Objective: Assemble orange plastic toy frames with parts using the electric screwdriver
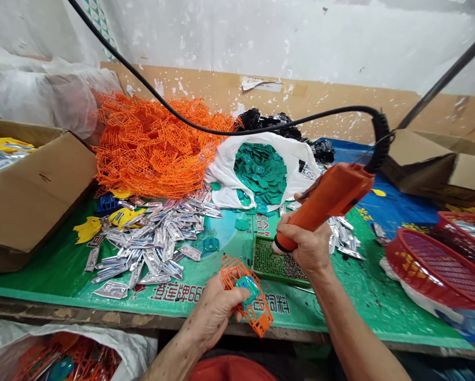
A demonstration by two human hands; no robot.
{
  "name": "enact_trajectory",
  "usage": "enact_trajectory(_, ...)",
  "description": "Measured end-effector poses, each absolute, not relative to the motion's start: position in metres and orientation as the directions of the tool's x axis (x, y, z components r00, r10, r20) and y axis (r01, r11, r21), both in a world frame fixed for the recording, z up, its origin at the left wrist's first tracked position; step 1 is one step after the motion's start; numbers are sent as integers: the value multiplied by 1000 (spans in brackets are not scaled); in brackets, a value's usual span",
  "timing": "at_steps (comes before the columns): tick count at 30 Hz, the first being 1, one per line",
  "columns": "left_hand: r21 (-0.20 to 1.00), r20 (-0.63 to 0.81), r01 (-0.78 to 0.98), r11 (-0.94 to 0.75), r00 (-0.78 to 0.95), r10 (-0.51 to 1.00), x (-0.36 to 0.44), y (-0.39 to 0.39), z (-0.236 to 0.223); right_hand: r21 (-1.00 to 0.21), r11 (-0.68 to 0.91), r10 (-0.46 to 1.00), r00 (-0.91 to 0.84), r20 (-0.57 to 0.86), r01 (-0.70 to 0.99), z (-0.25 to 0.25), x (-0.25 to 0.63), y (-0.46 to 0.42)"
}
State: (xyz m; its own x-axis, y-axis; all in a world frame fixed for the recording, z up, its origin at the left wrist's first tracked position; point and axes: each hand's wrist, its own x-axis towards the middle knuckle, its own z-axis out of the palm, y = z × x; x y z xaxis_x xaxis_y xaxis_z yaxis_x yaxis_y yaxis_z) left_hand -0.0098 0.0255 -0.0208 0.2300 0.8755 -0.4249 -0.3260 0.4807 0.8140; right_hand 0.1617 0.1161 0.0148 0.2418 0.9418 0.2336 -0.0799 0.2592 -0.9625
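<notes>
Your left fingers pinch a green piece against an orange frame. Your right fingers wrap around an orange screwdriver above the green tray.

Red garment partly visible at the lower edge, bare forearms, bare hands

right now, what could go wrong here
The right hand tilts an orange corded power tool over the shallow green plastic tray; a bump might scatter the small metal parts. The left hand pinches a thin orange plastic frame and teal plastic piece, which could slip.
</notes>
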Motion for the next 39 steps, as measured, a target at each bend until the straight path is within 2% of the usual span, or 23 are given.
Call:
enact_trajectory(10,822,-397,-346,451,219,891,-9,25,-28,-964,261,939,246,240,-58,16,161,116)
enact_trajectory(17,828,-393,-356,433,182,901,-7,25,-29,-896,347,923,269,274,-277,54,154,90)
enact_trajectory(24,812,-372,-402,424,203,906,-6,26,-24,-858,275,960,84,266,-433,70,128,51)
enact_trajectory(32,823,-368,-392,410,180,912,-5,27,-19,-896,239,971,94,220,-374,65,113,48)
enact_trajectory(39,825,-366,-396,403,168,915,-3,26,-22,-919,280,960,86,267,-276,64,113,47)
